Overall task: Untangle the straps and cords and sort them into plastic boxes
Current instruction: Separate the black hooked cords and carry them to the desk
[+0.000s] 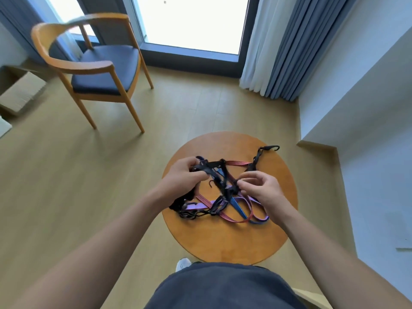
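A tangle of straps and cords [225, 197] lies on a small round wooden table [225, 239]: red striped, blue striped and purple bands knotted with black straps and hooks. My left hand [182, 177] grips a black strap at the upper left of the tangle, lifted off the table. My right hand [258, 186] pinches a black strap near the tangle's middle. A black strap with a hook [268, 148] trails to the table's far right edge. No plastic boxes are in view.
A wooden armchair with a dark seat [100, 68] stands at the back left on the wood floor. A cardboard box [20, 92] sits at the far left. Curtains [287, 45] and a white wall ledge [356, 108] bound the right side.
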